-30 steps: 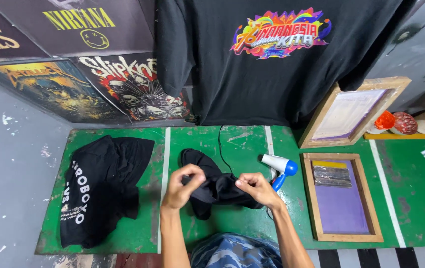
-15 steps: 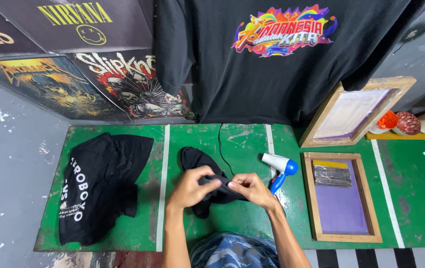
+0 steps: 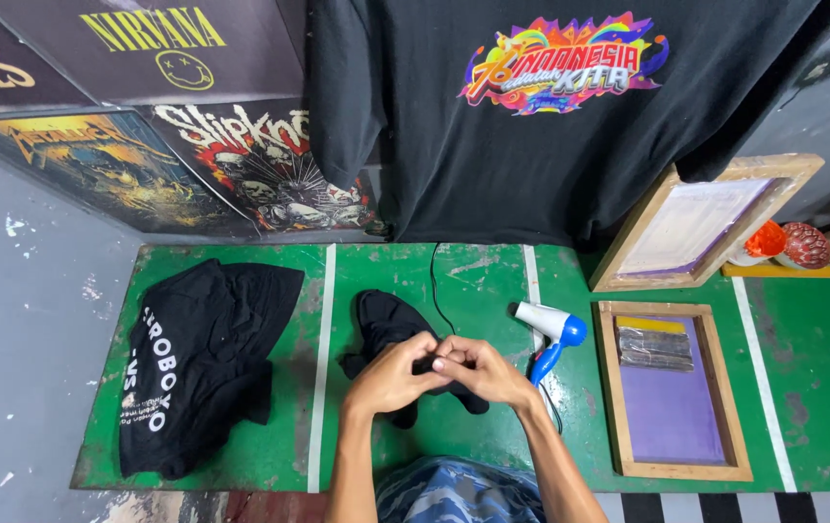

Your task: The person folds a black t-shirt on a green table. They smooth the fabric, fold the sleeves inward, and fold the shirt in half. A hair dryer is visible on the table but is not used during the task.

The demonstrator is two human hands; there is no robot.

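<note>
Both hands meet over the middle of the green table (image 3: 473, 281), fingertips together. The left hand (image 3: 391, 373) and the right hand (image 3: 483, 370) are curled narrow, and between them they pinch a fold of a small black cloth (image 3: 386, 320) that lies crumpled on the table just under and beyond them. How much of the cloth sits inside the fingers is hard to make out, since the knuckles cover the spot, but the pinch looks tight.

To the left, past a white painted line, a black T-shirt with white lettering (image 3: 197, 363) lies bunched in a heap, well apart from the hands. Just right of the hands lies a white and blue hair dryer (image 3: 549, 329), its black cord (image 3: 434, 286) running up across the table.

Further right, a wooden printing frame (image 3: 675, 392) lies flat like a shallow tray: inside it there is a purple screen, a yellow strip at its top edge, and a grey squeegee-like bar lying across the upper part. A second wooden frame (image 3: 701, 232) leans tilted against the wall behind it, with a pale screen inside.

A black T-shirt with a bright multicoloured print (image 3: 551, 126) hangs above the table, and dark printed posters (image 3: 192, 116) lean at the left.
</note>
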